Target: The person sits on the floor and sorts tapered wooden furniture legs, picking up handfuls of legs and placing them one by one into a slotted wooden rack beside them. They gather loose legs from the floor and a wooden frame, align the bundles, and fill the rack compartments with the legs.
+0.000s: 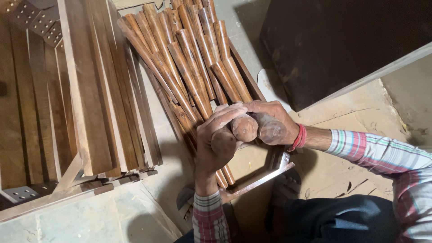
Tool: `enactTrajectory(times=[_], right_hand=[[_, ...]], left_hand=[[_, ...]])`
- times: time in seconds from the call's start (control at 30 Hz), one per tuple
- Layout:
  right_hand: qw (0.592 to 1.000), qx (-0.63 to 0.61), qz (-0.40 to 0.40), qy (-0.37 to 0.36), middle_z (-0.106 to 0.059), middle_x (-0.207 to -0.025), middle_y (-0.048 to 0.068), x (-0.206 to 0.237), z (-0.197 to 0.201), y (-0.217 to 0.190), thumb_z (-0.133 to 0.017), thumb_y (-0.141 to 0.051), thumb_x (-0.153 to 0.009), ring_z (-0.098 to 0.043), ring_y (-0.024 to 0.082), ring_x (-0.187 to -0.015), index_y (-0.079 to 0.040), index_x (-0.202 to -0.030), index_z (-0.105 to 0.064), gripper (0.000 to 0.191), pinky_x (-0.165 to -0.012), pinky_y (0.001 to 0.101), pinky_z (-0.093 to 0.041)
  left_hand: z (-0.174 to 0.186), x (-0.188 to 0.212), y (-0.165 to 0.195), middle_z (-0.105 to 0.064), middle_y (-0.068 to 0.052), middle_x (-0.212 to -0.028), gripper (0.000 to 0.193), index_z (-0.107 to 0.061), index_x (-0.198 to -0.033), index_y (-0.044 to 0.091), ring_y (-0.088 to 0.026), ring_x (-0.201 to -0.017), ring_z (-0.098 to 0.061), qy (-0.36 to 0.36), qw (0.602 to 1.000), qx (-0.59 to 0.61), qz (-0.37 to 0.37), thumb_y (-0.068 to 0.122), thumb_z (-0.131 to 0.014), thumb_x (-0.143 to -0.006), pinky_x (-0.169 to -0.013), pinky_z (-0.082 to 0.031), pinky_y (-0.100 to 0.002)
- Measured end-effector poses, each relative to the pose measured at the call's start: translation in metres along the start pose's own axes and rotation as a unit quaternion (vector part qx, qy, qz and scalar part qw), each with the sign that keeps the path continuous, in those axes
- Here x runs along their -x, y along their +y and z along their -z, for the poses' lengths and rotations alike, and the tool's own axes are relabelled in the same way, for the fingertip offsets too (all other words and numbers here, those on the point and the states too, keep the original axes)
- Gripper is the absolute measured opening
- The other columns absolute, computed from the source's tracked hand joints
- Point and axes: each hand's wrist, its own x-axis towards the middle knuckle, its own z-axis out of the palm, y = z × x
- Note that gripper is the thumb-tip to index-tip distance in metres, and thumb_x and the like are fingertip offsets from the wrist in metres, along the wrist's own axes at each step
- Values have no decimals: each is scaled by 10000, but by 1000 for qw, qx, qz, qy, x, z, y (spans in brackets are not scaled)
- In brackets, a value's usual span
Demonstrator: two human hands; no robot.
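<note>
Far left of the fingers, flat wooden boards (96,90) stand stacked on edge, with a perforated metal bracket (20,193) at their lower end. Neither hand touches them.

Left hand (216,139): the fingers are clenched around the rounded end of a turned wooden rod (223,140), thumb along the top. The rod's shaft runs away from the fingertips into the bundle of rods (189,58), which lies just beyond both hands and rests in a shallow wooden frame (258,180).

Between the two hands, a second rod end (244,128) is visible, its rounded tip facing the camera. It touches the fingers on both sides.

Right hand (270,119): the fingers are wrapped over a third rod end (270,130), grasping it from above. A red band (299,137) sits at the wrist, next to a plaid sleeve (382,155).

Step in hand, as judged: rod ends are being gathered and held together at the near end of the bundle.

Next move, as judged: any lift or shift requires an even grip from both hands, since the rods lie loosely side by side and could roll apart.

A dark panel (342,40) lies well beyond the right fingers.
</note>
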Motion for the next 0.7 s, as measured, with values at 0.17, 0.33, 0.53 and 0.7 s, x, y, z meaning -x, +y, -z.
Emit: enactTrajectory(times=[0.17, 0.33, 0.53, 0.7], right_hand=[[997, 52, -51, 13, -751, -1194, 143, -7, -5, -14, -848, -158, -753, -753, 190, -1059, 0, -1335, -644, 637, -929, 299, -606], [998, 50, -8, 31, -738, -1222, 160, -20, -4, -22, -854, -144, -786, -735, 221, -1114, 9, -1313, -648, 586, -984, 342, -592], [994, 102, 22, 34, -751, -1162, 127, -35, 14, -32, -798, -160, -801, -749, 252, -1125, -18, -1171, -665, 419, -977, 353, -596], [972, 193, 107, 78, -744, -1205, 114, -58, 47, -44, -813, -180, -821, -729, 268, -1139, -43, -1079, -639, 340, -1026, 364, -572]], left_hand=[[0, 1, 3, -736, -174, -1251, 471, -679, -1260, -19, -276, -1194, -722, 32, 998, -52, 31, -13, -757, -795, -1077, -569, -393], [-2, -2, 4, -745, -164, -1243, 456, -687, -1268, -18, -258, -1167, -733, 51, 996, -66, 11, -59, -659, -814, -1098, -564, -363], [1, -10, 8, -742, -164, -1228, 459, -682, -1226, -14, -272, -1183, -735, 75, 990, -121, 15, -54, -711, -770, -1068, -569, -360], [3, -14, 4, -757, -157, -1211, 452, -699, -1200, -3, -271, -1148, -749, 103, 981, -160, 38, -68, -796, -764, -1009, -591, -351]])
